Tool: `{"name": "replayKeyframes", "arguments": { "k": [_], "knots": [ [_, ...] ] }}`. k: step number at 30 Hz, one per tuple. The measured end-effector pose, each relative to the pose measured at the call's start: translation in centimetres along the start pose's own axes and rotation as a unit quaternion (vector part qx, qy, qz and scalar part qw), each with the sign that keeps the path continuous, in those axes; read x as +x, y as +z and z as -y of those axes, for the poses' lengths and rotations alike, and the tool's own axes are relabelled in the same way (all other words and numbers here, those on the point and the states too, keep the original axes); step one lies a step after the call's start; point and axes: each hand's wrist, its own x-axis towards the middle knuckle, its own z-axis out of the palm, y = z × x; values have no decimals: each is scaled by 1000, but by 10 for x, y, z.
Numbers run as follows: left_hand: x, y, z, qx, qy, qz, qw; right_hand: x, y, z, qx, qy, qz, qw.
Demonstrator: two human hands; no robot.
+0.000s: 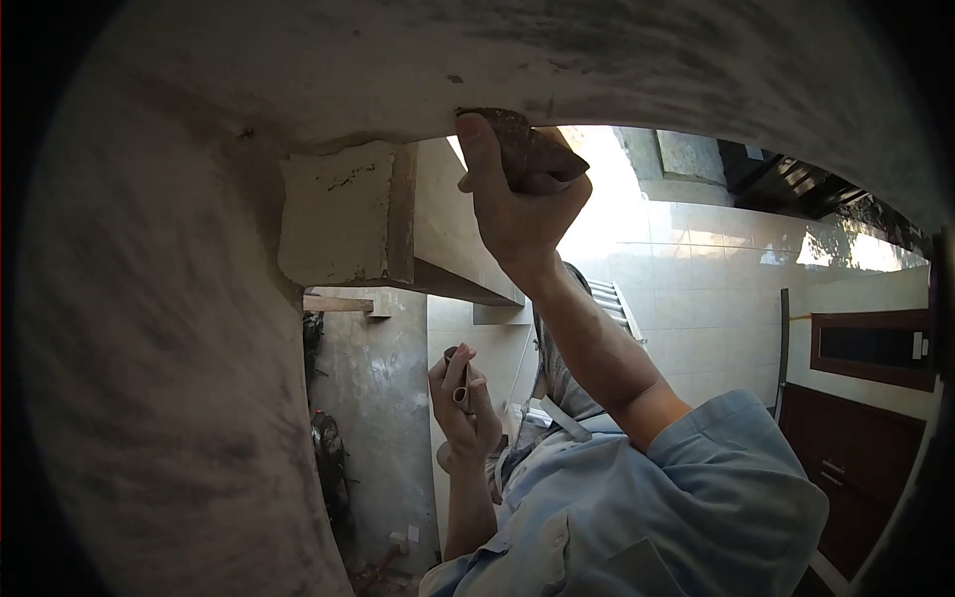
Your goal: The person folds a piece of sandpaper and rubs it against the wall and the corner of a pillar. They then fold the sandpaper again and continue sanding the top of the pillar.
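Observation:
My right hand (519, 221) is raised with its fingers wrapped round a folded piece of dark brown sandpaper (512, 144). The sandpaper's top lies against the lower edge of the pale, grey-streaked plaster surface (348, 70). Lower down, in front of the blue shirt, my left hand (476, 423) is closed round a curled sheet (460, 395). That sheet looks like rolled sandpaper, though its face is mostly hidden by the fingers. A squared plastered beam (338, 214) juts out left of my right hand, joined to the streaked surface.
A grey slab (383, 398) extends below the beam, with dark objects (330, 458) along its left side. At the right are a pale tiled floor (686, 249), a ladder-like slatted object (612, 303) and brown wooden cabinetry (846, 458).

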Motion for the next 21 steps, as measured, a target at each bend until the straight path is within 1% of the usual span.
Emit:
{"name": "replayKeyframes", "arguments": {
  "k": [1, 5, 6, 7, 9, 10, 13, 14, 17, 18, 21],
  "knots": [
    [4, -1, 2, 6, 8, 2, 1000, 2, 2, 1, 0, -2, 4, 1000],
    [6, -6, 8, -16, -4, 0, 1000, 6, -1, -17, 7, -69, 6, 998],
    [6, -7, 10, -18, -6, -1, 1000, 6, -5, -18, -40, -56, 28, 997],
    [2, -7, 14, -20, -11, -2, 1000, 4, 0, -13, -10, -46, 13, 999],
    [-5, -11, 15, 17, -11, 8, 1000, 5, 16, 3, 52, -29, -18, 998],
    [-2, -11, 18, 36, -1, 6, 999, 5, 13, 0, 25, -52, -19, 998],
    [-10, -13, 25, 36, -16, 12, 999, 2, -12, -31, -42, -93, 16, 995],
    [-4, -11, 23, 37, -13, 11, 999, 2, -13, -29, -46, -81, 21, 995],
    [-2, -12, 19, 40, -22, 25, 999, -1, -1, -15, -56, 12, 20, 998],
    [-2, -12, 19, 40, -24, 25, 999, 0, 11, -14, 23, -44, -1, 999],
    [-9, -18, 11, 23, -58, 30, 998, 2, 14, -9, 44, -14, 2, 999]
  ]
}}
